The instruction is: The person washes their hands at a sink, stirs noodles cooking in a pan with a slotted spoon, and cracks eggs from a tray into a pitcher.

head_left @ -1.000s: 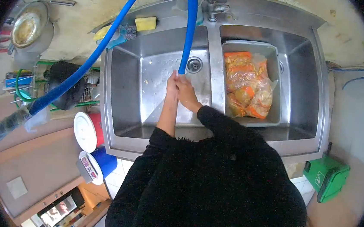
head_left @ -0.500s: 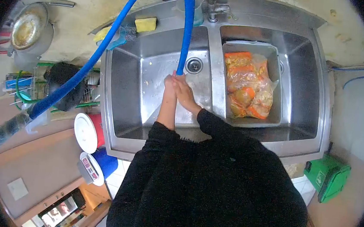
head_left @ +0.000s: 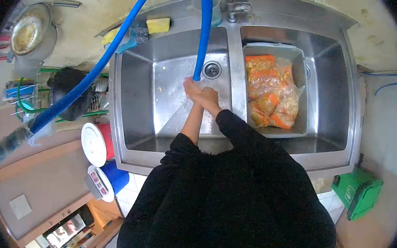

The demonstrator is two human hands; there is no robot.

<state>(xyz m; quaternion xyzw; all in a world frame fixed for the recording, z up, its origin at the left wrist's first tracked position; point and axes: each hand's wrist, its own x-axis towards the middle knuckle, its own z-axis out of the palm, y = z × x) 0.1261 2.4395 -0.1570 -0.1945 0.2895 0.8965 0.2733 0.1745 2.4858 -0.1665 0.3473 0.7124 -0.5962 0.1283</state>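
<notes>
My left hand (head_left: 191,89) is under the lower end of the blue hose (head_left: 202,44), over the left basin (head_left: 169,107). Its fingers look stretched out and hold nothing that I can see. My right hand (head_left: 208,98) is wrapped round the left one near the wrist, its fingers partly hidden. Just beyond the hands is the drain (head_left: 212,70). Water drops and small food bits lie on the basin floor.
In the right basin a grey tub (head_left: 304,105) holds bagged orange-yellow food (head_left: 269,92). A faucet (head_left: 233,14), yellow sponge (head_left: 158,25) and scrub brush (head_left: 129,42) are at the back. A lidded pot (head_left: 29,29) stands left; a green bin (head_left: 358,192) is right.
My hands have shifted slightly right and changed their clasp. The right hand has slid down from the left hand's fingers towards its wrist. The hose has barely moved.
</notes>
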